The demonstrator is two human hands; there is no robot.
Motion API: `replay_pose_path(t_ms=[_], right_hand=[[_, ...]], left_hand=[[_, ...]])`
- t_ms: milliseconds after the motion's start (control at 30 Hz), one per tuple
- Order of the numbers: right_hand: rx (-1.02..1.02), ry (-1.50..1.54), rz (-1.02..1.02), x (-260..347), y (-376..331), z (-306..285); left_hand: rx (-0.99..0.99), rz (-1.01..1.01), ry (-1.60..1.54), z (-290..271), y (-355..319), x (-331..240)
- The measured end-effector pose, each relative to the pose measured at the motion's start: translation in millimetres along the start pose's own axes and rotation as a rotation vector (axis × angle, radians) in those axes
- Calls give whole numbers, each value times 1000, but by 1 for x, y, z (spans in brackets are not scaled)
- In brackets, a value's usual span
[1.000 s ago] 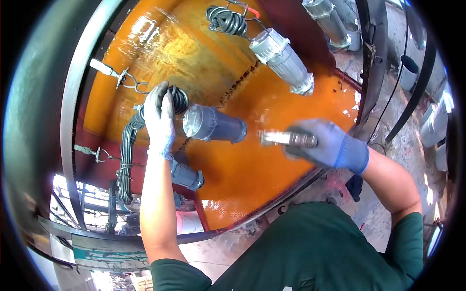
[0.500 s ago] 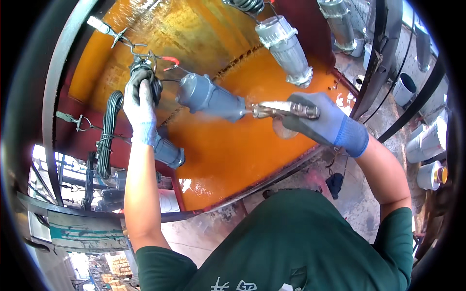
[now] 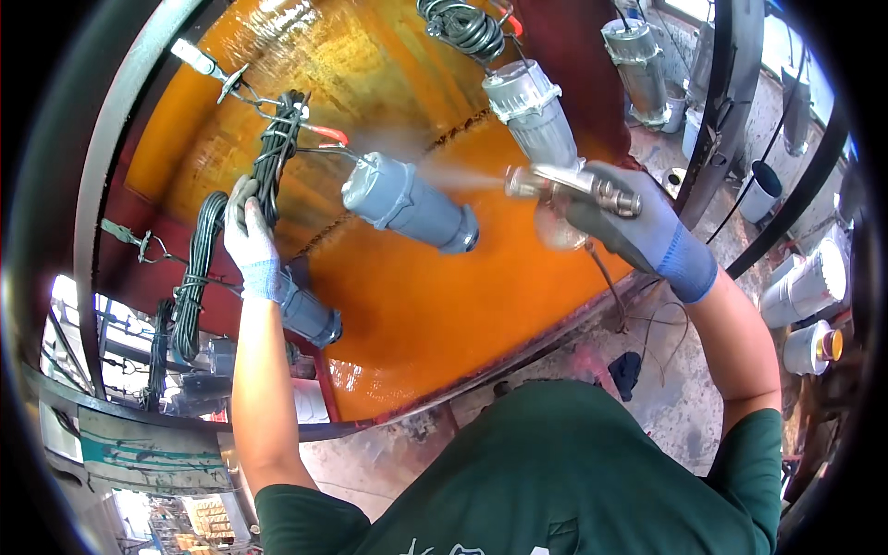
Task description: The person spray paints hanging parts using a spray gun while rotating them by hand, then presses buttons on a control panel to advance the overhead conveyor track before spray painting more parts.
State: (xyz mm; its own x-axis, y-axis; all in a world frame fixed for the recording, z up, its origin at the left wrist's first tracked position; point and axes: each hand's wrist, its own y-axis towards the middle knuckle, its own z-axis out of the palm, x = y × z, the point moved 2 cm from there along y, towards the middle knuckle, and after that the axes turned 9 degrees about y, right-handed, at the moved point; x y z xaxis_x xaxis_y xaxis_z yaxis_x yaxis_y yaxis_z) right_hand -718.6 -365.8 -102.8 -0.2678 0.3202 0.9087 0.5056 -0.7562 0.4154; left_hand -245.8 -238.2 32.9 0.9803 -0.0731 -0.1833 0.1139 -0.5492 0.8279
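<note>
My right hand (image 3: 638, 217), in a grey-and-blue glove, is closed round a metal spray gun (image 3: 569, 185). Pale mist streams left from its nozzle toward the upper end of a hanging grey pump-like motor (image 3: 407, 203). That motor tilts down to the right, its cord running up to a hook. A bundled black cable (image 3: 280, 153) hangs left of the motor. My gloved left hand (image 3: 248, 231) is at this bundle's lower end, fingers curled against it and partly hidden.
Behind the motor lies an orange-coated spray booth (image 3: 444, 314) with a dark red rim. Another grey motor (image 3: 310, 310) hangs beside my left wrist. Unpainted silver motors (image 3: 532, 111) hang at the upper right. A second cable coil (image 3: 199, 277) hangs left; white buckets (image 3: 809, 282) stand right.
My left hand has slid down the cable bundle. The motor has turned, showing more of its upper end. The spray gun has moved right and slightly up, still spraying.
</note>
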Motion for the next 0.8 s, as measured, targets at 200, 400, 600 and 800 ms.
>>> replay_pose_path(t_ms=[200, 400, 600, 800], right_hand=[[59, -43, 102, 14, 13, 5], [258, -200, -128, 14, 19, 13], [261, -162, 101, 25, 26, 20], [132, -34, 69, 23, 27, 31]], left_hand=[[-57, -11, 200, -9, 1, 47], [-29, -10, 241, -15, 11, 93], [-12, -41, 434, -27, 32, 143], [-134, -62, 478, -23, 38, 136]])
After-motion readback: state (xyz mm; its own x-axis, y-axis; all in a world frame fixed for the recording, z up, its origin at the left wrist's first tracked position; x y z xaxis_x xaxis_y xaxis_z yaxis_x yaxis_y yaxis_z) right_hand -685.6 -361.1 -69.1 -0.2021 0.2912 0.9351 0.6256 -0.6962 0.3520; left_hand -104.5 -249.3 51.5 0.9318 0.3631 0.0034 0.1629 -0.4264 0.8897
